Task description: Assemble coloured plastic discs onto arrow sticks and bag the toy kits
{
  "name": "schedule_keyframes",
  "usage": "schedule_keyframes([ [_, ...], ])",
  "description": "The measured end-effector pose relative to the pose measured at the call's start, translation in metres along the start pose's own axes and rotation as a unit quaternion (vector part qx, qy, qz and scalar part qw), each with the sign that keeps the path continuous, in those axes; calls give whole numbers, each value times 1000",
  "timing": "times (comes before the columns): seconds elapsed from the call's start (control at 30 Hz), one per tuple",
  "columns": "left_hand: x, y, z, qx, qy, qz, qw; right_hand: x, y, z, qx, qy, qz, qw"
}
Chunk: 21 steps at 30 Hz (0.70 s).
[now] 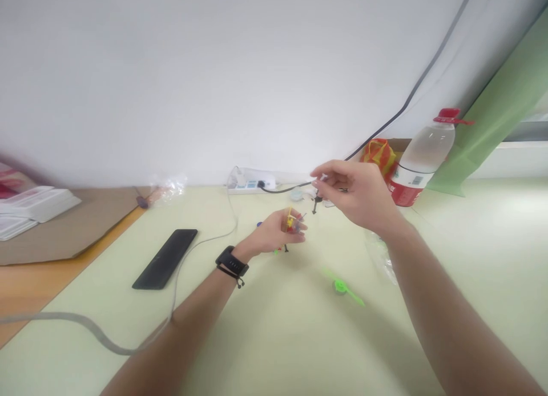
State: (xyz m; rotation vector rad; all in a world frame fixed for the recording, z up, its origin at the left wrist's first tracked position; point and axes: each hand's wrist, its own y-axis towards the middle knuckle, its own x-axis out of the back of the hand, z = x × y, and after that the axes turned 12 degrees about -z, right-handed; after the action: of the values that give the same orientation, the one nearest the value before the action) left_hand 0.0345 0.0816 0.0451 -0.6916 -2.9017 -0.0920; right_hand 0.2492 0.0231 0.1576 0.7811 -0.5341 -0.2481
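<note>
Both forearms (445, 304) were extended over the pale table (257, 327). Small coloured parts (290, 221) were grasped by the left hand's (274, 233) fingers; whether anything was pinched by the right hand (359, 193) could not be told. Through a slackened grip, pieces could be dropped. Nearby lay a green propeller (340, 286); behind, a power strip (248, 185) was set against the wall (214, 71).

Clear plastic bottle (429, 148), matt cardboard (88, 222), smooth wall (205, 88)

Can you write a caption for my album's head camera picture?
Left hand holds small colourful parts, right hand nearby, bright green piece on the table.
</note>
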Motion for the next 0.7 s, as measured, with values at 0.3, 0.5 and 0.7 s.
schedule_keyframes([
  [0.3,0,0,-2,-22,56,-12,998,-2,-2,7,-3,-32,33,999],
  [0.5,-4,-4,-13,-37,49,5,998,-2,-2,7,5,-70,51,996],
  [0.7,-6,-8,-22,-53,55,33,997,-4,-2,2,-12,-107,96,990],
])
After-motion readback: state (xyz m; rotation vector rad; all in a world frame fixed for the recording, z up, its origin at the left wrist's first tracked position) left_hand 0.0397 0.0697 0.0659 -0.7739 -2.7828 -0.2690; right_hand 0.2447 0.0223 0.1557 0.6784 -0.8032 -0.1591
